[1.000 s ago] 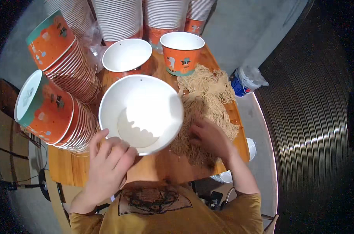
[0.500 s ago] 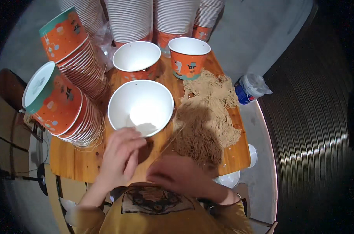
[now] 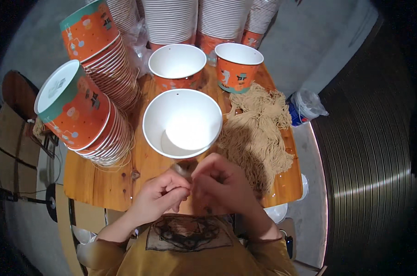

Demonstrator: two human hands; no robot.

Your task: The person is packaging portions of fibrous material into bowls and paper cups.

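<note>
At 6 o'clock on the wooden table [image 3: 102, 186], in the head view, the person's 2 hands meet over the near edge, and the white-lined paper bucket [image 3: 183, 124] lies at 12 o'clock from their fingertips, near but with a gap. It stands mouth up, so its axis is about vertical, and 1 small dark hole shows inside its rim at 12 o'clock.

The left hand [image 3: 160, 197] has thumb and forefinger drawn together at the tips, pointing toward 2 o'clock; whether a strand sits between them, I cannot tell. The right hand [image 3: 223, 184] curls its fingers toward 9 o'clock, tips just beside the left ones; shadow hides whether they close on anything. Of the 2, the right is nearer to the bucket's rim and to the heap of tan string [image 3: 263, 135], which spreads from it toward 1 o'clock, strands running roughly from 12 to 6.

Beyond the bucket stand 2 more orange buckets, 1 at 12 o'clock [image 3: 178, 83] and 1 at 1 o'clock [image 3: 239, 71]; at 10 o'clock lean 2 nested, upturned stacks [image 3: 86, 108].
</note>
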